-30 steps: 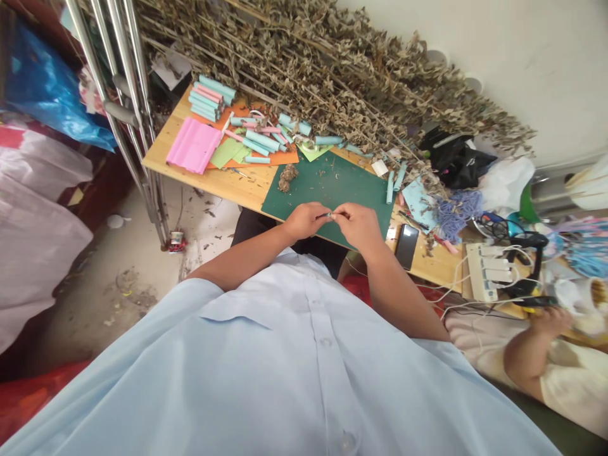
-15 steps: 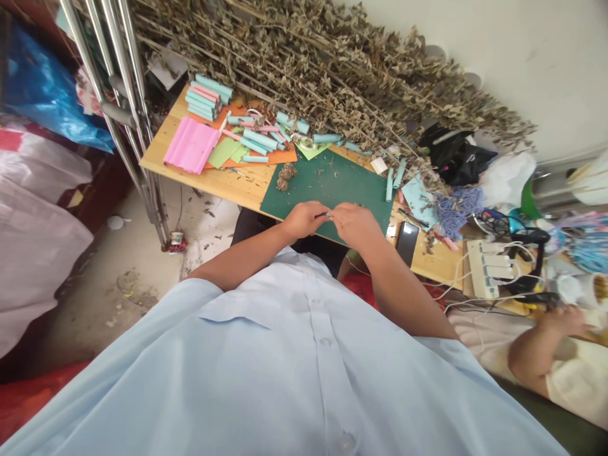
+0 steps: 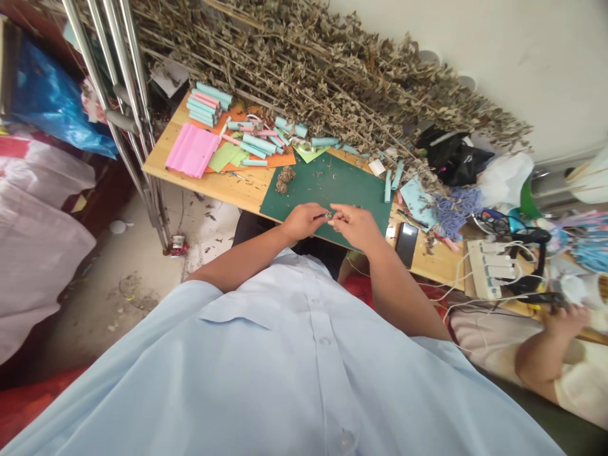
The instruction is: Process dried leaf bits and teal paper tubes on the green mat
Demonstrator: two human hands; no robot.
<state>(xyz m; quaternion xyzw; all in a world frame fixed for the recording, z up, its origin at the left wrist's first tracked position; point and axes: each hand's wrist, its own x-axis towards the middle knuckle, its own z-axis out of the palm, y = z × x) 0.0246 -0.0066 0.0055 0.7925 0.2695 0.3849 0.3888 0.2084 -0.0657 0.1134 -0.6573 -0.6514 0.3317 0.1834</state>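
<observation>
Over the near edge of the green cutting mat (image 3: pixel 342 183), my two hands meet in front of my shirt. My left hand (image 3: pixel 303 220) is closed, pinching a small paper roll (image 3: pixel 327 216); mostly its end shows, and the fingers hide the rest. My right hand (image 3: pixel 355 225) is at that end, index finger stretched out and thumb apart from it. Whether its thumb touches the roll I cannot tell. A brown clump of dried plant (image 3: pixel 285 179) lies on the mat's left part, with crumbs scattered behind it.
Pale blue and pink paper rolls (image 3: pixel 256 144) and pink paper (image 3: pixel 192 150) lie on the table's left. Long dried plant stalks (image 3: pixel 304 57) run along the back. A phone (image 3: pixel 407 244) and a power strip (image 3: pixel 484 269) are at right, near another person's arm (image 3: pixel 541 354). Metal crutches (image 3: pixel 128 120) stand left.
My right hand's index finger has lifted and opened away from the thumb, uncovering the roll's end. My left hand keeps its pinch in nearly the same place.
</observation>
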